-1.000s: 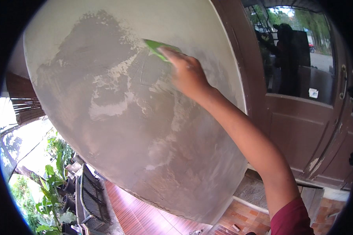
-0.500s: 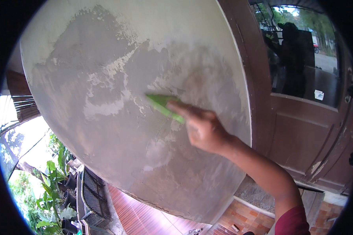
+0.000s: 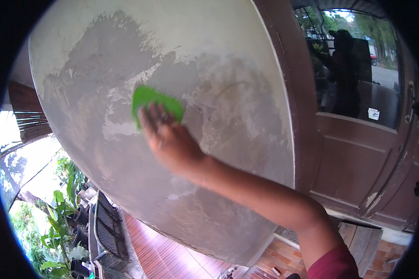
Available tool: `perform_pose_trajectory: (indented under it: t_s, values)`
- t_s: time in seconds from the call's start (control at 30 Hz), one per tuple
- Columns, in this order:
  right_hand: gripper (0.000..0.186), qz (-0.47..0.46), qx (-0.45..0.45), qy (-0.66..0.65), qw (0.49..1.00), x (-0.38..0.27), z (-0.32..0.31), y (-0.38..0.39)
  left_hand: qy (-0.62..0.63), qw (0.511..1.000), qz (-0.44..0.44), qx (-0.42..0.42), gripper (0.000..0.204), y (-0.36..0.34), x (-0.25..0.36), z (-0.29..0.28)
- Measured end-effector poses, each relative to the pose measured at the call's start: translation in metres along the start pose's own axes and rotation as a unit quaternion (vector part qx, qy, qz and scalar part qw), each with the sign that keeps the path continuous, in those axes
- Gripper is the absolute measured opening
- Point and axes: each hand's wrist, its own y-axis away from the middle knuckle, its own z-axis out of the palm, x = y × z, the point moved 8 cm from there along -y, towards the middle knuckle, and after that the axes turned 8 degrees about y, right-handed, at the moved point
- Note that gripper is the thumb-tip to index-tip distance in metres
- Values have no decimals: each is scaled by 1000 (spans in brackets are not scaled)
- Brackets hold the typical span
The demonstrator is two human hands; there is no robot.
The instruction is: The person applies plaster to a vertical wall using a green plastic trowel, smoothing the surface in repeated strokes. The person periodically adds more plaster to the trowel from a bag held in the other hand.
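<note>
My right hand [image 3: 165, 135] reaches in from the lower right, out of a dark red sleeve. Its fingers lie over a flat green plastic spreader [image 3: 144, 95], which they hold against the wall or very close to it. Motion blurs the fingertips a little. The wall [image 3: 167, 167] carries uneven patches of grey-brown plaster, with paler bare spots among them. Next to the spreader, a light patch [image 3: 118, 130] shows through. Higher up, the surface is smoother and cream-green. My left hand is out of sight.
Right of the wall stands a brown door [image 3: 349, 167] with a dark glass pane [image 3: 354, 69]. Reddish floor tiles [image 3: 172, 246] lie below. Potted plants [image 3: 60, 228] and a black metal rack [image 3: 111, 228] stand at the lower left. Wooden boards [image 3: 358, 244] lie by the doorstep.
My right hand has swept left and slightly up across the wall with the spreader. The spreader has turned from nearly edge-on to showing its broad face.
</note>
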Motion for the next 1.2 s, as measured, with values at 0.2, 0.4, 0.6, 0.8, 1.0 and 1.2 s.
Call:
perform_pose_trajectory:
  t_s: [0.2, 0.4, 0.6, 0.8, 1.0, 1.2]
  values:
    - [48, 17, 23, -125, 992, -4, -61, 24, 75, 997, 12, -18, 28, -4, -2, 11]
    - [53, 81, 109, -94, 986, 59, -42, -44, 51, 997, 50, -16, 23, 9, 4, 12]
    - [49, -36, 30, 1, 999, -55, 3, -7, 65, 995, 69, 42, 22, 13, 5, 7]
    - [52, -62, 0, -164, 985, -38, -47, 36, 25, 994, 104, -39, 20, 13, 17, 18]
    - [53, -17, 61, -76, 995, 32, -39, -33, 37, 997, 53, -32, 22, 10, 2, 9]
    - [53, -93, 24, -87, 992, -50, 4, 7, 77, 996, 43, 3, 27, 5, -2, -3]
